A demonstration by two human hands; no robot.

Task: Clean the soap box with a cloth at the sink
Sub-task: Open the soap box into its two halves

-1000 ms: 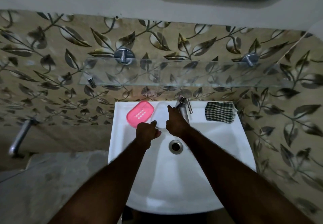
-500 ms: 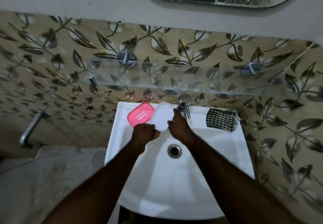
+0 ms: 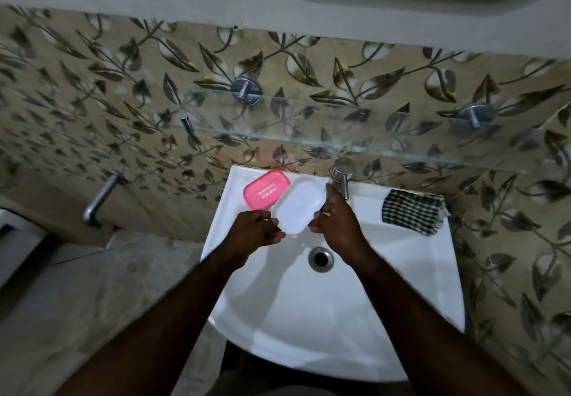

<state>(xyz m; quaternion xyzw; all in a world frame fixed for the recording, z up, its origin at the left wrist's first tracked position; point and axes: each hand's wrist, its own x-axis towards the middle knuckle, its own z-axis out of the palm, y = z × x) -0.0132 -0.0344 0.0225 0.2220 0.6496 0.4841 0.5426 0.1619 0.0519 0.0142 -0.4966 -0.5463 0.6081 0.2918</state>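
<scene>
White lid (image 3: 298, 205) now lifted off pink tray (image 3: 266, 189); left hand (image 3: 256, 232), right hand (image 3: 338, 225) pinching it.

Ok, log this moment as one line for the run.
stage: pre-wipe | both hands on white lid over sink | pink tray on rim | checked cloth untouched | tap flow unclear
</scene>
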